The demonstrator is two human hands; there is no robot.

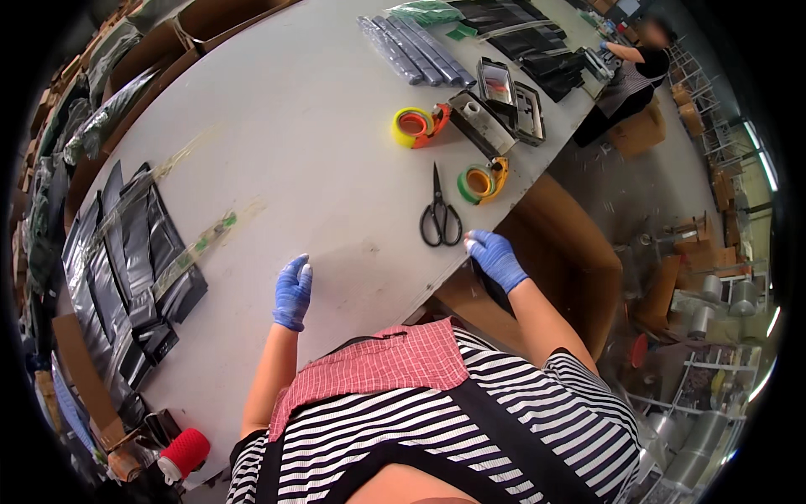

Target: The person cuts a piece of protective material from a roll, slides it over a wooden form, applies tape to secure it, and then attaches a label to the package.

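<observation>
Fingers of the blue-gloved R hand (497, 259) bent in close to thumb, tips at the R edge of the table (336, 176); dark piece (490, 284) shows just under that hand, partly hidden, so can't tell if it's gripped or just behind. L hand (292, 296), also gloved, is half open over the table, thumb slightly apart from fingers, nothing seen in it; can't tell if it touches the top.

Step in hand, as I read it: R hand dealing w/ dark piece at the edge, L free. Next move there calls for a sure pinch, prob. w/ L brought over to help, & care re: scissors (437, 217), lying just beside R fingertips, blades pointing away.

Further out: green-roll tape dispenser (499, 175) nr scissors, yellow-roll tape dispenser (438, 123) beyond, then open trays (491, 133) & grey-blue rolls (416, 55). Brown carton (583, 252) below R edge. Over on L: black plastic sheets (126, 252) w/ clear strips; red spool (188, 452) lower L. Co-worker (648, 65) far R, well apart.
</observation>
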